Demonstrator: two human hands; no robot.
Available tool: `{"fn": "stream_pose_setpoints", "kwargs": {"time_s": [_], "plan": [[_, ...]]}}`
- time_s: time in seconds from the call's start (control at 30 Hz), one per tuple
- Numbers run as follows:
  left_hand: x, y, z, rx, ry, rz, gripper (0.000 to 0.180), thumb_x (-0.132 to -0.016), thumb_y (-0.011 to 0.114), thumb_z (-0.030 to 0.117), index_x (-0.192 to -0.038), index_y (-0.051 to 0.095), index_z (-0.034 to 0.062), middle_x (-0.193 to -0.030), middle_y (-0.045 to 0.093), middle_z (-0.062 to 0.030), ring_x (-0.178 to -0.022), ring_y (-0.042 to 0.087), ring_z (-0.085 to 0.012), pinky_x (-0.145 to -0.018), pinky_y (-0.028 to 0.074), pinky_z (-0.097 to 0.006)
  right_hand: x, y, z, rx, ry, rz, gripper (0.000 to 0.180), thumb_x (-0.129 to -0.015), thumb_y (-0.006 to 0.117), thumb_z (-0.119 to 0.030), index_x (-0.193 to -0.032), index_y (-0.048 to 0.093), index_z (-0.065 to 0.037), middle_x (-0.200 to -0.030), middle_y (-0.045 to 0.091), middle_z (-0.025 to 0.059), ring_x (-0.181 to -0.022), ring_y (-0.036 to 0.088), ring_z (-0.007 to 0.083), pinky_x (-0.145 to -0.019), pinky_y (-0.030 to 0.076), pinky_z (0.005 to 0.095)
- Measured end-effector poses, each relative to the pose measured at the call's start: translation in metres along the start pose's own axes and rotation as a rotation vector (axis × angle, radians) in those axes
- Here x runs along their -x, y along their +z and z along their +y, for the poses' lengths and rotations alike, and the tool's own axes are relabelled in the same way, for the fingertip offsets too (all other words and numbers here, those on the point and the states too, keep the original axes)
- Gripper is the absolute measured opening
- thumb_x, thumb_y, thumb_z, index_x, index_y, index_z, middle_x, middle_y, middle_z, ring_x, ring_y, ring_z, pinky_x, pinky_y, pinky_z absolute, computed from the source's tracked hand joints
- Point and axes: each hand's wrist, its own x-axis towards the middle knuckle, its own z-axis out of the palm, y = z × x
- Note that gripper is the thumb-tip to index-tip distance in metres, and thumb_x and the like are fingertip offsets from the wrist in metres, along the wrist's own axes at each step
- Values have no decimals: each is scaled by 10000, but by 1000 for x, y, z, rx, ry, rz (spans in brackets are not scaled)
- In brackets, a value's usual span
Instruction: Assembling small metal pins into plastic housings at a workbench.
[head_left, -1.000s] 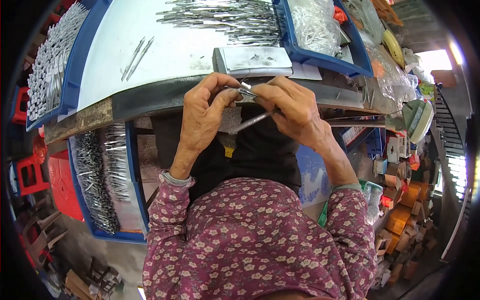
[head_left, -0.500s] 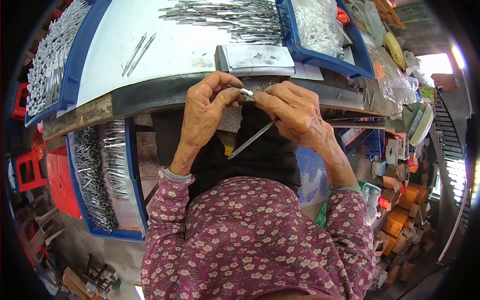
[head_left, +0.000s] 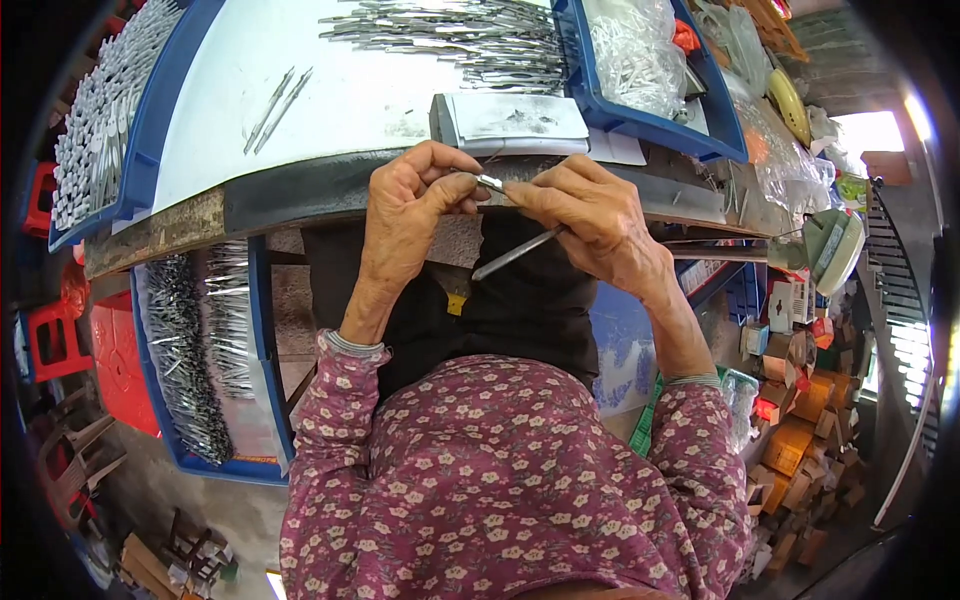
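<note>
My left hand (head_left: 405, 215) is closed, thumb and fingertips pinching a small shiny metal piece (head_left: 490, 182) just in front of the table edge. Its far end meets the fingertips of my right hand (head_left: 590, 225), which is also closed. A slim grey metal rod (head_left: 515, 255) is gripped in the right hand and sticks out below the palm, slanting down to the left. The fingers hide its upper part. Beyond my hands, a grey block with a smudged white pad (head_left: 520, 118) rests on the table.
Thin metal pieces (head_left: 450, 35) are heaped on the white table top (head_left: 350, 100), with a few lying apart (head_left: 277, 112) at left. Blue trays (head_left: 150, 150) flank it. Another blue tray (head_left: 265, 370) of metal parts sits below left. Cardboard boxes (head_left: 800, 430) are piled at right.
The rod in my right hand has swung, its free end rising and shifting slightly right. Both hands stay nearly in place, still holding the small metal piece between them.
</note>
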Motion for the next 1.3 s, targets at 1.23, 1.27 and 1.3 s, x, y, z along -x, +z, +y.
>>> {"fn": "stream_pose_setpoints", "kwargs": {"time_s": [1.23, 1.27, 1.3], "plan": [[-39, 3, -24, -865, 506, 302, 80, -691, 622, 21, -767, 637, 1, -800, 537, -99, -779, 531, -241, -675, 425, -339, -55, 9, 22, -175, 339, 196, 176, -853, 567, -124, -982, 538, -8, -673, 545, 37, -647, 510, 106, -583, 419, 233], [-38, 1, -25, -837, 523, 322, 62, -674, 624, 31, -733, 631, 13, -777, 530, -93, -762, 512, -251, -666, 411, -354, -59, 4, 13, -253, 288, 307, 168, -850, 569, -114, -974, 548, -3, -688, 569, 43, -653, 525, 102, -581, 424, 232], [-37, 2, -24, -834, 517, 323, 62, -674, 624, 31, -733, 631, 13, -777, 530, -93, -762, 512, -251, -666, 411, -354, -61, -3, 5, -323, 247, 421, 160, -846, 571, -105, -965, 557, 2, -702, 593, 48, -660, 541, 98, -578, 429, 232]]}}
